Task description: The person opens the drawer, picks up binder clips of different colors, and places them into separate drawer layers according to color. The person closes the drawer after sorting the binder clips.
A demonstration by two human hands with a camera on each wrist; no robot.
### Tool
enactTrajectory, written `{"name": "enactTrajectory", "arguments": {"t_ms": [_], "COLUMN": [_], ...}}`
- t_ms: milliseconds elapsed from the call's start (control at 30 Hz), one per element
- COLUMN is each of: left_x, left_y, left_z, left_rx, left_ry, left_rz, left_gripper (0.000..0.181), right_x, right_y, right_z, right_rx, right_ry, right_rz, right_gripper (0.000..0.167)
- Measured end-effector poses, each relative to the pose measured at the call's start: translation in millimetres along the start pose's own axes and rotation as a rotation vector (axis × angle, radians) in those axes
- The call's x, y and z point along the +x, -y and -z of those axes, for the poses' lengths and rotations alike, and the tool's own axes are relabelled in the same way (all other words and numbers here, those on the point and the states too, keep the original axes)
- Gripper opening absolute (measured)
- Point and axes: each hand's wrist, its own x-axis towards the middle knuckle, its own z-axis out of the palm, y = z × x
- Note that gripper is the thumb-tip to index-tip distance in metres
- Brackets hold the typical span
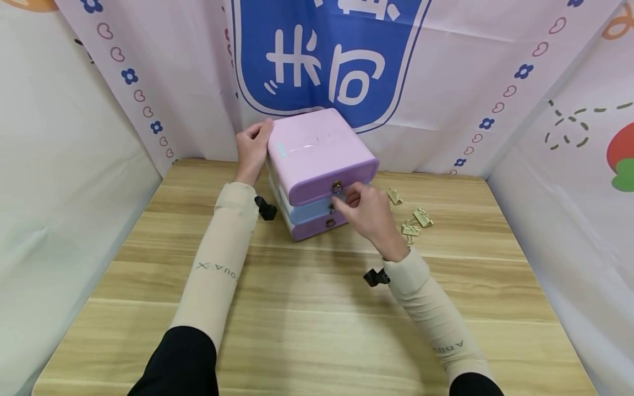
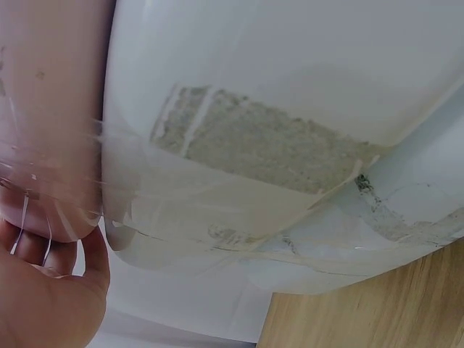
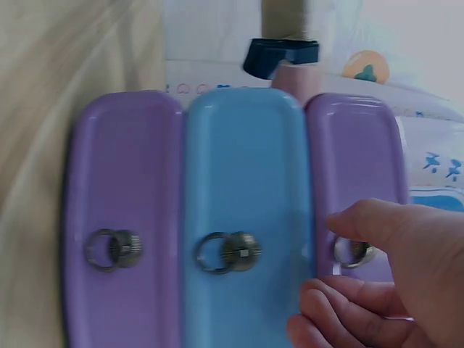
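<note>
A small three-tier drawer box (image 1: 322,143) stands at the back of the table, with a pink top and purple, blue and purple fronts. My left hand (image 1: 252,151) grips its rear left corner at the top; bent fingers touch the pink part (image 2: 54,94) in the left wrist view. Before the fronts is my right hand (image 1: 369,214), thumb and fingers apart. The right wrist view has the thumb beside the top drawer's metal ring (image 3: 353,252), fingertips by the edge of the blue front (image 3: 246,159). Contact there cannot be told.
Several gold binder clips (image 1: 422,217) lie on the wooden table (image 1: 317,319), right of the box. A printed cloth (image 1: 446,66) hangs directly behind it, and white cloth walls flank both sides.
</note>
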Motion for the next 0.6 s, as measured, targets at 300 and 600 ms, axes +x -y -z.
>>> {"name": "enactTrajectory", "arguments": {"t_ms": [300, 600], "left_x": [-0.5, -2.6], "left_y": [-0.2, -1.9], "left_z": [-1.2, -2.7], "left_rx": [-0.001, -0.001], "left_ry": [-0.003, -0.019], "left_rz": [-0.004, -0.020], "left_gripper": [0.039, 0.040], "right_x": [8.2, 16.2], "right_y": [15, 11], "right_z": [8, 8], "right_rx": [-0.037, 0.057], "right_ry": [-0.033, 0.067], "right_rz": [-0.059, -0.164], "right_gripper": [0.033, 0.033]}}
